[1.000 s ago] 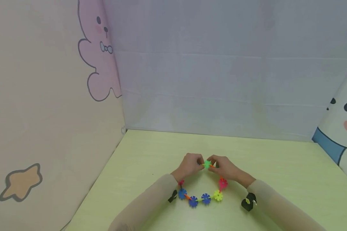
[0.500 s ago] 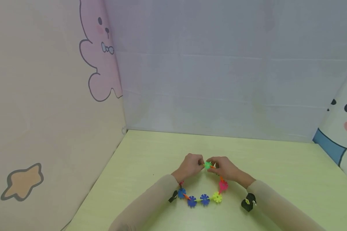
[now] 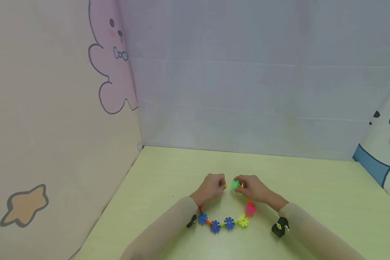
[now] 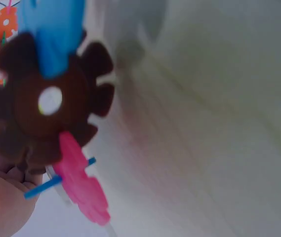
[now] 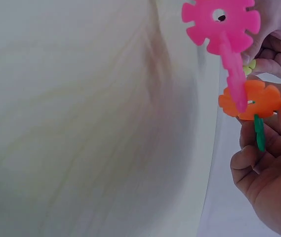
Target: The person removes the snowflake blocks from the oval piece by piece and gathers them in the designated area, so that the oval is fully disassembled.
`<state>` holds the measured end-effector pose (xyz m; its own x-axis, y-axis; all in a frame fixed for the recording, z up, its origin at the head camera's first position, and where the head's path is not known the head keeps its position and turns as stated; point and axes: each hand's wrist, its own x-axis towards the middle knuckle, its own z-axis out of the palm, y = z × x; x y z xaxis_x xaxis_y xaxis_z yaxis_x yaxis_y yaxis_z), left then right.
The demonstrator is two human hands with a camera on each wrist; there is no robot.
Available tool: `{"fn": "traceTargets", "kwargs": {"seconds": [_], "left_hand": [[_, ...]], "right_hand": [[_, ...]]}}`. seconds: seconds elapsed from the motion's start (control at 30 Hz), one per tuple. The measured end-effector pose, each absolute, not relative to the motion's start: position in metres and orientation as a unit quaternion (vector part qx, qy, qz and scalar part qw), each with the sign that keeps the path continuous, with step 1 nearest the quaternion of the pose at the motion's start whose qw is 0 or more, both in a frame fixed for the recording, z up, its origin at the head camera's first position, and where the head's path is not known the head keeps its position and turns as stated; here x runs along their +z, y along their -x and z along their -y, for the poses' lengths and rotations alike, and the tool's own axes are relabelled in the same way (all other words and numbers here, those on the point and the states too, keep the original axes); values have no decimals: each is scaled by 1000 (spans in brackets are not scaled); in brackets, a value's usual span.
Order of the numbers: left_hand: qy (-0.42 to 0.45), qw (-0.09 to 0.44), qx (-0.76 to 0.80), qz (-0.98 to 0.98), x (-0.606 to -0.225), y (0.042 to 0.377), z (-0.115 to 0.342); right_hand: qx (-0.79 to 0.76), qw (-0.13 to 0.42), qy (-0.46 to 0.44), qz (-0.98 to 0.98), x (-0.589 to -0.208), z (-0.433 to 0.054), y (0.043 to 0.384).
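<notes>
A chain of notched plastic snowflake discs curves between both hands, its near side showing blue [image 3: 215, 226], yellow [image 3: 243, 220] and pink [image 3: 250, 208] discs. The left hand [image 3: 211, 188] pinches one end, where a small yellow-green disc [image 3: 225, 186] pokes out from the fingertips. Between thumb and fingers the right hand [image 3: 254, 188] grips the other end, with a bright green disc [image 3: 235, 184] foremost. A narrow gap separates these two ends. The left wrist view has a brown disc [image 4: 26, 113] joined to blue and pink ones. An orange disc [image 5: 266, 101] hangs beside the right hand.
The chain is over a pale yellow-green table [image 3: 169, 162]. A grey-white curtain [image 3: 234, 90] backs it, and a cream printed wall [image 3: 61, 137] rises on the left. Black devices [image 3: 280, 226] are strapped at the wrists.
The left hand has drawn slightly left, away from the right hand. The yellow-green disc and the bright green disc, together half a second ago, now stand apart. The chain's near side shifted slightly left.
</notes>
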<state>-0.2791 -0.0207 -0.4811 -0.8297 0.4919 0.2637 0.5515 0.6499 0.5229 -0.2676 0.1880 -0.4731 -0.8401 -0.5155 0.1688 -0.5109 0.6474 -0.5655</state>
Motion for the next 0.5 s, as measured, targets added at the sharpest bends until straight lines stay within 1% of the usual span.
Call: {"fn": "traceTargets", "kwargs": {"seconds": [0.23, 0.33, 0.5], "left_hand": [[259, 18, -292, 921, -479, 281, 26], [239, -5, -289, 927, -475, 281, 29], [227, -28, -291, 929, -472, 280, 33]], "right_hand": [[-297, 4, 284, -912, -471, -190, 265], [-301, 16, 286, -910, -471, -192, 266], [-319, 44, 274, -906, -472, -197, 274]]}}
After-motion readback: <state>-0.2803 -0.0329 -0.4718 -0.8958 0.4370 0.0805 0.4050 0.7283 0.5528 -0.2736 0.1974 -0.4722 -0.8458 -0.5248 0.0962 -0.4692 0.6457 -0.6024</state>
